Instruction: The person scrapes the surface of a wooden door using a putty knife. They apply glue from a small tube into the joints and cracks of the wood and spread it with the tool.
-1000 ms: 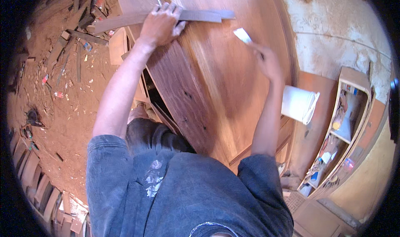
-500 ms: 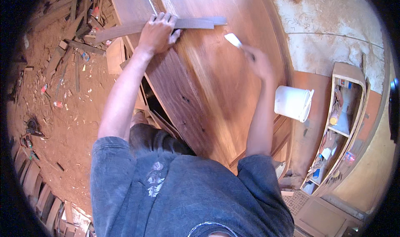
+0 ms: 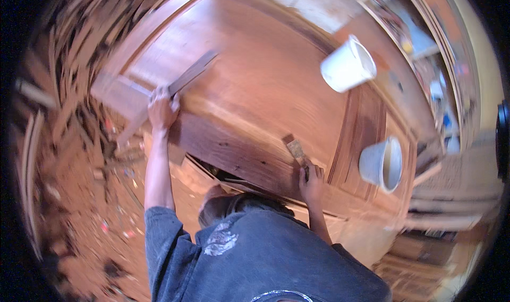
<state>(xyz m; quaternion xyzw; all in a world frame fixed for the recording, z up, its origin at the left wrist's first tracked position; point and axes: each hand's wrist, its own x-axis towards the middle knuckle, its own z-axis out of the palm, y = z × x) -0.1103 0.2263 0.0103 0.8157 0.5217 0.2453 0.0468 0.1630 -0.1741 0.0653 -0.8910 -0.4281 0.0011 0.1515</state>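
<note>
A large reddish-brown wooden panel [image 3: 265,68] with framed edges lies in front of me. At its left part my left hand [image 3: 162,109] is closed on a thin dark wooden strip [image 3: 194,71]; one end rests over the panel and the other passes below the hand beyond the near edge. My right hand [image 3: 311,179] grips a putty knife [image 3: 294,147] by its handle, low over the panel's near right part. Its blade, stained brown at the tip, points away from me and slightly left.
A white bucket [image 3: 348,65] stands by the panel's far right edge, a greyer bucket [image 3: 381,165] on its right end. Beyond is a shelf unit [image 3: 419,36] with assorted items. Wood offcuts [image 3: 85,52] heap at left above a littered dirt floor [image 3: 101,211].
My view has swung right, bringing the second bucket into sight. The right hand with the putty knife has come nearer to me. My left hand still holds the strip, now slanted.
</note>
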